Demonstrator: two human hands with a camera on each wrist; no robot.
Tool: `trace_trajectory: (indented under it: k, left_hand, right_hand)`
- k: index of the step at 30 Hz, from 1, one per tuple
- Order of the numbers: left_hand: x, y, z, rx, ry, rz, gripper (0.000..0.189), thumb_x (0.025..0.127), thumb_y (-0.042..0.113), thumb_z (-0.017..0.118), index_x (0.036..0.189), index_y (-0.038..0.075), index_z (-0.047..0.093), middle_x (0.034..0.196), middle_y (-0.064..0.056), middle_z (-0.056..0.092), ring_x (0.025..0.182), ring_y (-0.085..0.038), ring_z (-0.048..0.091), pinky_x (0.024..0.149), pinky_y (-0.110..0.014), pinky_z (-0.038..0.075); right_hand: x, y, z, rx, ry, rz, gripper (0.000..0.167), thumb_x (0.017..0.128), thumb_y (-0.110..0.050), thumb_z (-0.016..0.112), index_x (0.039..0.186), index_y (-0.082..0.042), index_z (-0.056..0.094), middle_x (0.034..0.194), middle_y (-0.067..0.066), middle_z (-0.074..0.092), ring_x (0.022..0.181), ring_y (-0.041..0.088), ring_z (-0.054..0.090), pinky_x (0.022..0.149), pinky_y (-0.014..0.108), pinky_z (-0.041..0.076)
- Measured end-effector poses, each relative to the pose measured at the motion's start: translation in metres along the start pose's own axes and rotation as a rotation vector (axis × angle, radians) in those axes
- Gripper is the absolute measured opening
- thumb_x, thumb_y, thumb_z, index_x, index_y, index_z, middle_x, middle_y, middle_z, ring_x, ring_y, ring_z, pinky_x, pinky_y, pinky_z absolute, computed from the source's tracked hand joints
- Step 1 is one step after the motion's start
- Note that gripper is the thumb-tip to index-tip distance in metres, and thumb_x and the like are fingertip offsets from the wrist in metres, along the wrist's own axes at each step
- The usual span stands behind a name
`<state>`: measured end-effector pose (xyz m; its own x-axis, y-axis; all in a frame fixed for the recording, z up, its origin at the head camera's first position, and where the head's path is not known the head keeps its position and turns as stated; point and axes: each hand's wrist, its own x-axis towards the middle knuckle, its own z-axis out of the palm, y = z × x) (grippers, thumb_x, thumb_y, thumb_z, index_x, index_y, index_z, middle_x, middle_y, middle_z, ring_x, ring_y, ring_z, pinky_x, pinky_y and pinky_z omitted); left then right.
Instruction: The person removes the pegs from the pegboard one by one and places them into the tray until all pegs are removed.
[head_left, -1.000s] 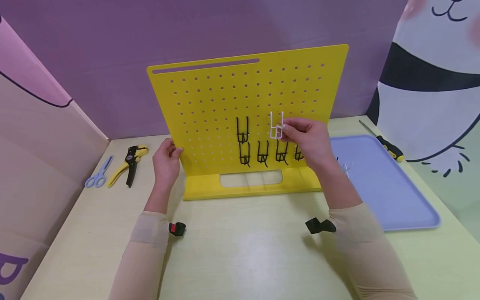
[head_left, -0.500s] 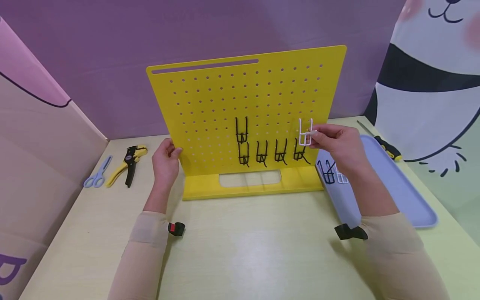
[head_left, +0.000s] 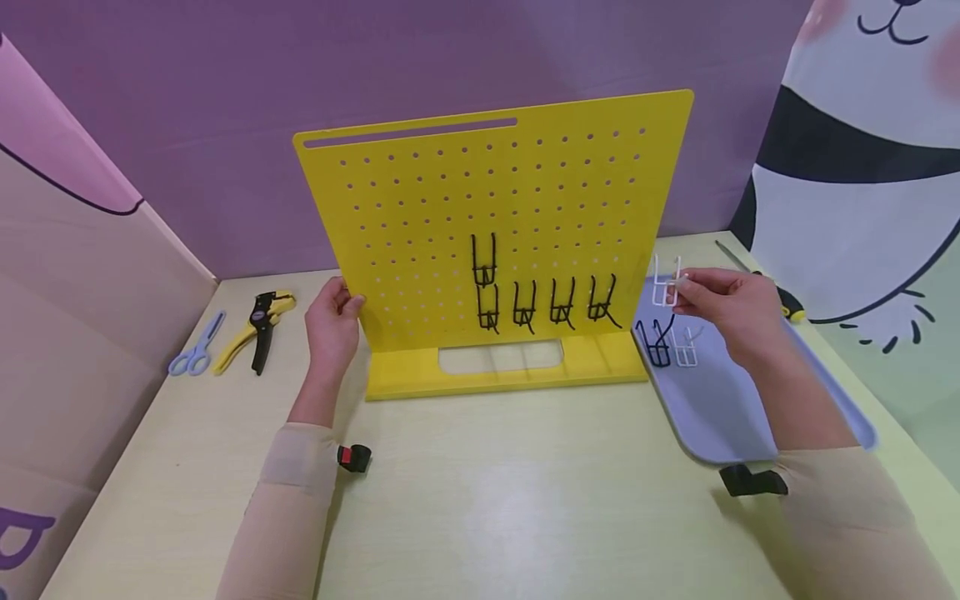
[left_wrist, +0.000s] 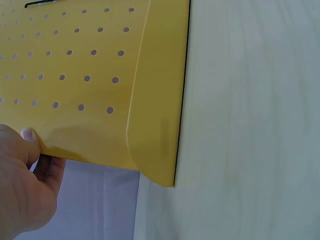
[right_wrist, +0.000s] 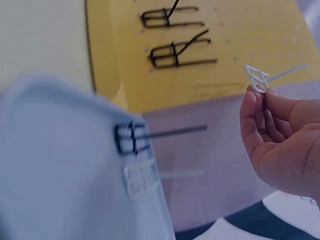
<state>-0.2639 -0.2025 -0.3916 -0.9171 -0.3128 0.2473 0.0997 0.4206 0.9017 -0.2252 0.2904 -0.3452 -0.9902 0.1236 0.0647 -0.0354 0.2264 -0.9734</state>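
A yellow pegboard (head_left: 420, 217) stands upright on its base, with several black wire hooks (head_left: 562, 304) fixed in its lower holes. My left hand (head_left: 332, 323) grips the board's left edge, thumb on the front face and fingers behind, as the left wrist view shows too. In my right hand (head_left: 731, 312) a white wire pegboard hook (head_left: 664, 287) is pinched between thumb and fingers, just right of the board and above the tray. The right wrist view shows this white hook (right_wrist: 257, 79) with its prong pointing away from the fingertips.
A blue tray (head_left: 723, 425) at the right holds a black hook (head_left: 658, 350) and a white hook (head_left: 686, 348). Behind it lies a screwdriver (head_left: 789, 304), partly hidden. Blue scissors (head_left: 197, 350) and a yellow-black wire stripper (head_left: 258, 325) lie at the left.
My right hand has carried the white hook rightward, from in front of the board to over the tray, uncovering the rightmost black hook. My left hand keeps its hold on the board.
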Motion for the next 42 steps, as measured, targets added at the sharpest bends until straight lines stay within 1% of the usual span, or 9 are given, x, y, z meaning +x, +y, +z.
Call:
trace_trajectory:
  k: [4,8,19,23,28,30,33,36,42]
  left_hand:
    - [0.000,-0.001,0.001,0.007,0.001,0.002,0.025,0.101,0.005,0.061,0.126,0.004,0.063,0.109,-0.013,0.068,0.095,-0.022,0.058,0.084,-0.028,0.050]
    - [0.001,-0.001,0.001,0.010,0.009,0.016,0.025,0.101,0.004,0.061,0.125,0.003,0.063,0.108,-0.014,0.069,0.093,-0.022,0.058,0.082,-0.027,0.049]
    - [0.001,-0.001,0.002,0.001,0.019,0.015,0.024,0.100,0.003,0.061,0.124,0.003,0.064,0.107,-0.014,0.069,0.092,-0.022,0.059,0.081,-0.026,0.050]
    - [0.000,-0.001,0.002,-0.003,0.012,0.013,0.025,0.101,0.004,0.061,0.125,0.003,0.063,0.109,-0.014,0.069,0.094,-0.022,0.059,0.084,-0.027,0.051]
    - [-0.001,0.001,0.001,-0.008,0.005,-0.011,0.027,0.101,0.006,0.060,0.127,0.005,0.062,0.112,-0.012,0.068,0.098,-0.023,0.059,0.092,-0.030,0.052]
    - [-0.001,0.001,0.001,-0.008,0.003,-0.017,0.027,0.101,0.006,0.061,0.128,0.005,0.062,0.113,-0.012,0.068,0.099,-0.023,0.059,0.093,-0.031,0.052]
    - [0.000,0.000,0.001,-0.007,0.005,-0.021,0.027,0.101,0.006,0.061,0.128,0.005,0.062,0.113,-0.012,0.068,0.100,-0.023,0.060,0.093,-0.031,0.052]
    - [0.000,0.000,0.001,-0.010,0.004,-0.026,0.027,0.101,0.006,0.061,0.128,0.005,0.062,0.113,-0.012,0.068,0.100,-0.023,0.060,0.093,-0.031,0.052]
    - [0.000,0.001,0.001,-0.012,0.001,-0.034,0.028,0.101,0.006,0.060,0.129,0.006,0.062,0.114,-0.011,0.068,0.100,-0.023,0.060,0.093,-0.030,0.052]
  right_hand:
    - [-0.005,0.009,-0.015,0.024,0.008,-0.007,0.013,0.094,-0.024,0.073,0.105,-0.019,0.078,0.085,-0.010,0.072,0.075,0.006,0.069,0.073,0.019,0.056]
    - [-0.007,0.016,-0.029,0.007,-0.008,-0.007,0.009,0.096,-0.022,0.071,0.100,-0.026,0.078,0.087,-0.010,0.071,0.077,0.005,0.069,0.073,0.018,0.056]
    - [0.002,0.047,-0.066,-0.088,-0.020,0.081,0.012,0.096,-0.028,0.071,0.089,-0.038,0.073,0.085,-0.014,0.071,0.076,0.004,0.070,0.073,0.019,0.056]
    - [0.003,0.056,-0.075,-0.055,-0.050,0.124,0.014,0.096,-0.023,0.072,0.088,-0.034,0.075,0.083,-0.011,0.073,0.074,0.006,0.070,0.071,0.021,0.057]
    - [0.005,0.068,-0.081,-0.134,-0.112,0.144,0.023,0.097,-0.020,0.070,0.084,-0.039,0.073,0.082,-0.014,0.071,0.074,0.004,0.070,0.070,0.020,0.057]
    - [0.007,0.072,-0.082,-0.146,-0.142,0.145,0.021,0.097,-0.015,0.070,0.088,-0.033,0.076,0.082,-0.015,0.071,0.074,0.004,0.069,0.070,0.021,0.057]
    - [0.008,0.077,-0.082,-0.190,-0.175,0.135,0.012,0.097,-0.010,0.069,0.105,-0.005,0.077,0.083,-0.015,0.071,0.074,0.003,0.068,0.069,0.023,0.058]
    - [0.009,0.081,-0.081,-0.293,-0.188,0.127,0.040,0.098,-0.013,0.069,0.119,0.020,0.062,0.083,-0.016,0.071,0.074,-0.001,0.066,0.068,0.023,0.058]
    - [0.011,0.085,-0.078,-0.441,-0.206,0.112,0.049,0.099,-0.013,0.067,0.127,0.024,0.052,0.083,-0.010,0.072,0.071,-0.003,0.062,0.065,0.022,0.056]
